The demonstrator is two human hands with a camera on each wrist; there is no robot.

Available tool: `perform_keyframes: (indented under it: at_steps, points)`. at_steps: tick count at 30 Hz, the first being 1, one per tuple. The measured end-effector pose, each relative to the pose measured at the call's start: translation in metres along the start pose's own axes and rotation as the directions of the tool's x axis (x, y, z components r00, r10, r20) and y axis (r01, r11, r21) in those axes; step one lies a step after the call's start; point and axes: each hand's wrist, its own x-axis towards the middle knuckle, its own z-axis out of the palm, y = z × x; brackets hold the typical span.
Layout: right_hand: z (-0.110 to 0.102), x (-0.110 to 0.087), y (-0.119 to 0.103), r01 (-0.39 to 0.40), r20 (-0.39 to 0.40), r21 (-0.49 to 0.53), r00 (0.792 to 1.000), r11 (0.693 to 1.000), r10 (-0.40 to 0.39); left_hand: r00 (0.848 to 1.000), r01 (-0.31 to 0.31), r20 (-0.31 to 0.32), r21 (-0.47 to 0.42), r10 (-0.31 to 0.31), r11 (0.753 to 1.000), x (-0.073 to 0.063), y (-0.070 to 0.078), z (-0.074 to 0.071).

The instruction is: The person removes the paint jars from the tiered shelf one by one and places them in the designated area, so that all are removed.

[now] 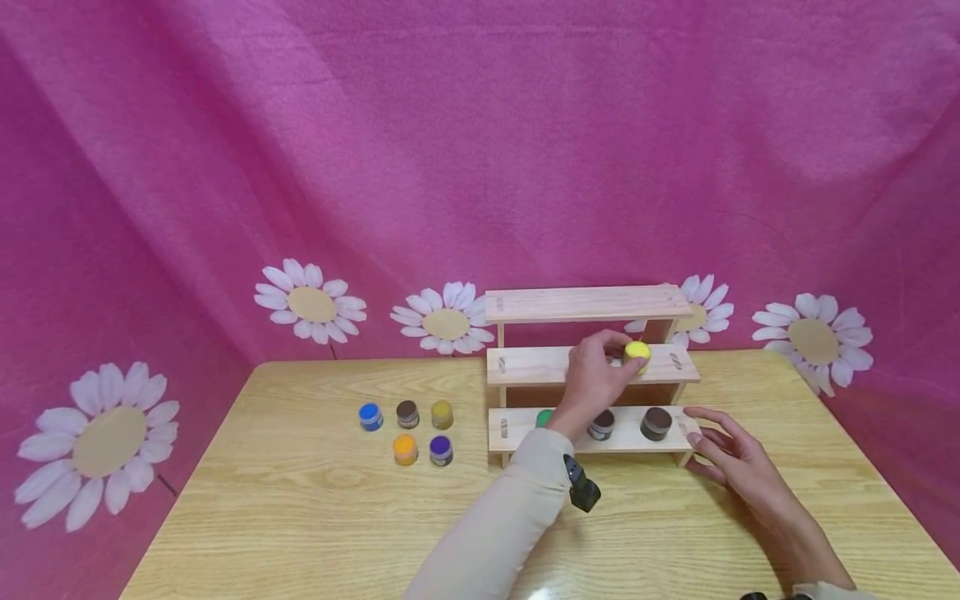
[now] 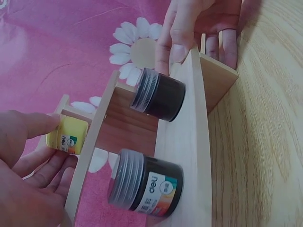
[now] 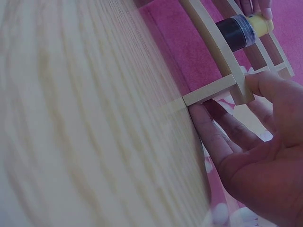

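Observation:
My left hand [image 1: 597,375] pinches a small yellow paint jar [image 1: 637,357] between thumb and fingers at the right part of the middle tier of a wooden three-tier shelf [image 1: 585,305]. In the left wrist view, the yellow jar's label faces the camera; I cannot tell whether its base bears fully on the board. My right hand [image 1: 738,462] grips the right end of the lowest tier, thumb on the board and fingers by its side support. Two dark paint jars [image 1: 656,423] stand on that lowest tier, and a green-topped jar [image 1: 544,417] is partly hidden behind my left wrist.
On the table [image 1: 315,517], left of the shelf, several paint jars stand in two rows: blue [image 1: 371,417], brown [image 1: 407,414], dark yellow [image 1: 442,414], orange [image 1: 405,450] and purple [image 1: 441,451]. A pink cloth [image 1: 480,167] with daisies hangs behind.

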Motion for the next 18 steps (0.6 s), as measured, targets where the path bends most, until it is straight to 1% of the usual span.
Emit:
perform_keyframes:
  at_steps: [4,6,12,18]
  points:
    - [0.0,0.0,0.001,0.001,-0.005,-0.002,1.0,1.0,-0.001,1.0,0.006,0.024,-0.075,-0.004,0.997,-0.003,-0.002,-0.007]
    - [0.0,0.0,0.001,0.002,-0.003,-0.007,1.0,1.0,-0.002,0.999,0.022,0.033,-0.116,-0.018,0.993,-0.004,-0.003,-0.012]
    - [0.001,0.0,0.001,0.003,0.0,-0.015,1.0,1.0,-0.003,0.997,0.062,0.061,-0.217,-0.05,0.974,-0.008,-0.007,-0.029]
    - [0.0,0.0,0.0,-0.001,0.0,-0.016,1.0,1.0,0.001,0.993,0.094,0.092,-0.289,-0.07,0.953,-0.018,-0.011,-0.043]
